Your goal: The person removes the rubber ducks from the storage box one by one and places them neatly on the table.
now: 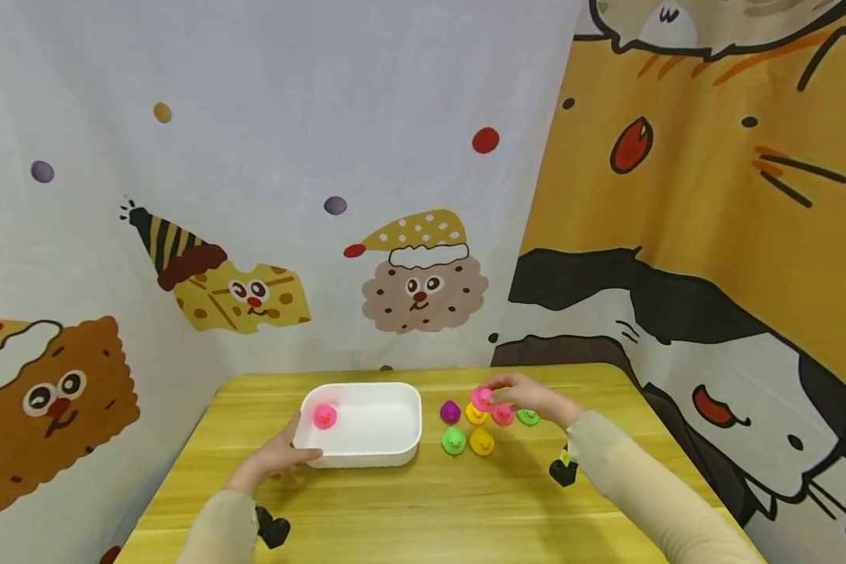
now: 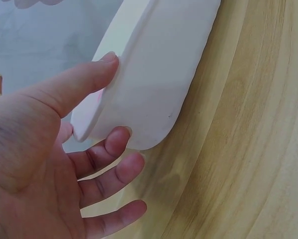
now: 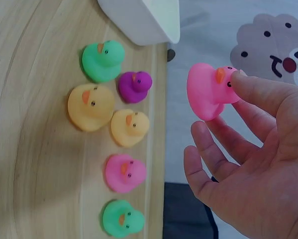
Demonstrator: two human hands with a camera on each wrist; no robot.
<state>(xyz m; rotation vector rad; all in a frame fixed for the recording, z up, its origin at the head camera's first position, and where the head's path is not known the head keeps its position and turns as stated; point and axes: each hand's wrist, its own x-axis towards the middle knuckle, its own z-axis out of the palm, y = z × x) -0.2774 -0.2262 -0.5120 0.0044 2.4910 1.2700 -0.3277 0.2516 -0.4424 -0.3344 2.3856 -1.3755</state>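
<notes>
Between thumb and fingers my right hand (image 3: 263, 139) pinches a pink rubber duck (image 3: 208, 92), held up above the other ducks in the head view. My left hand (image 1: 278, 454) holds the near left corner of a white plastic basin (image 1: 366, 460). In the left wrist view its thumb lies on the rim (image 2: 131, 40), with the fingers curled about the corner. Another pink duck (image 1: 325, 416) sits inside the basin at the left. Below my right hand stand a purple duck (image 3: 135, 86), two yellow ducks (image 3: 90, 107), two green ducks (image 3: 103, 60) and a pink duck (image 3: 125, 173).
Basin and ducks stand on a yellow wood-grain table (image 1: 409, 517). Behind it hangs a white cloth (image 1: 289, 94) with cartoon prints, and a large cartoon cat print (image 1: 712, 204) covers the right side.
</notes>
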